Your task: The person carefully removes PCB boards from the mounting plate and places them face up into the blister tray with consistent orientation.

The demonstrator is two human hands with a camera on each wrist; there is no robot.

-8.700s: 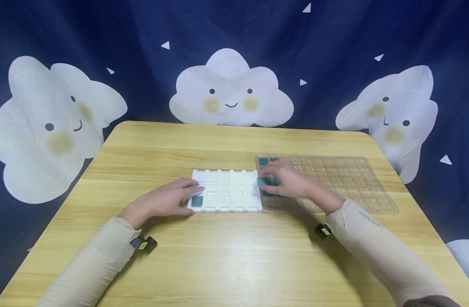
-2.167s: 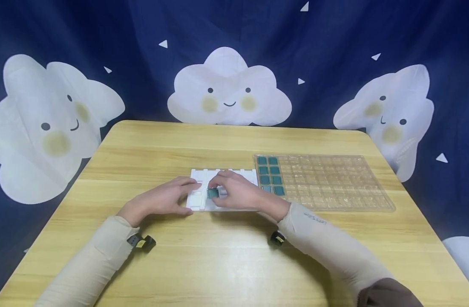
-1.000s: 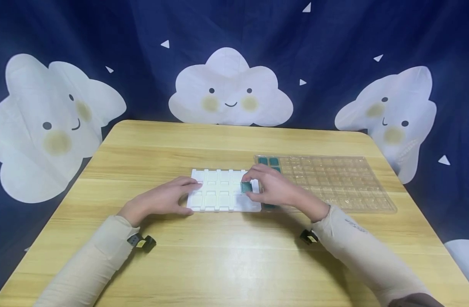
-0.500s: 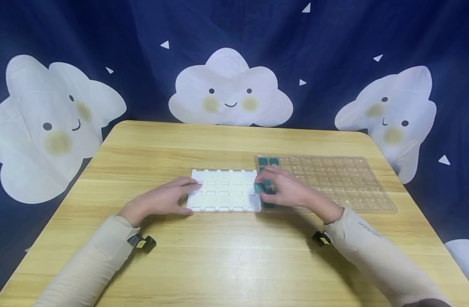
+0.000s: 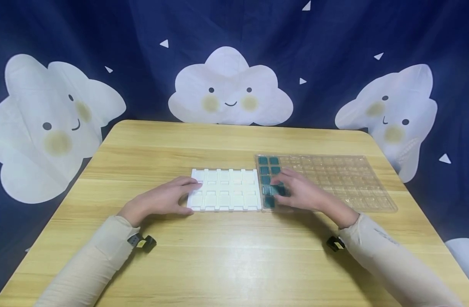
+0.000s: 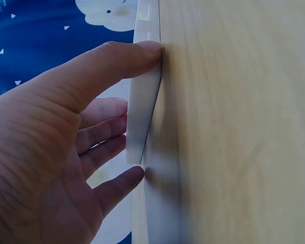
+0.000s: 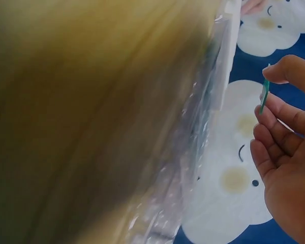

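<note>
My right hand (image 5: 301, 190) pinches a small square green chip (image 7: 265, 94) between thumb and fingers, above the left part of the clear plastic tray (image 5: 334, 183). Several more green chips (image 5: 269, 201) sit in the tray's two leftmost columns; my hand hides part of the second one. To the left, touching or nearly touching it, lies a white pocketed tray (image 5: 226, 189). My left hand (image 5: 161, 198) holds this tray at its left end. In the left wrist view, the thumb presses its near edge and the other fingers lie on the far side.
Both trays lie on a wooden table (image 5: 226, 260). Behind it hangs a dark blue curtain (image 5: 142, 34) with clouds on it. A small black device (image 5: 335, 244) is fixed at the right cuff, another (image 5: 142, 243) at the left.
The right hand has carried the chip rightward from over the white tray to over the clear tray. A chip lay in the white tray's lower-left pocket earlier. The left hand stays put.
</note>
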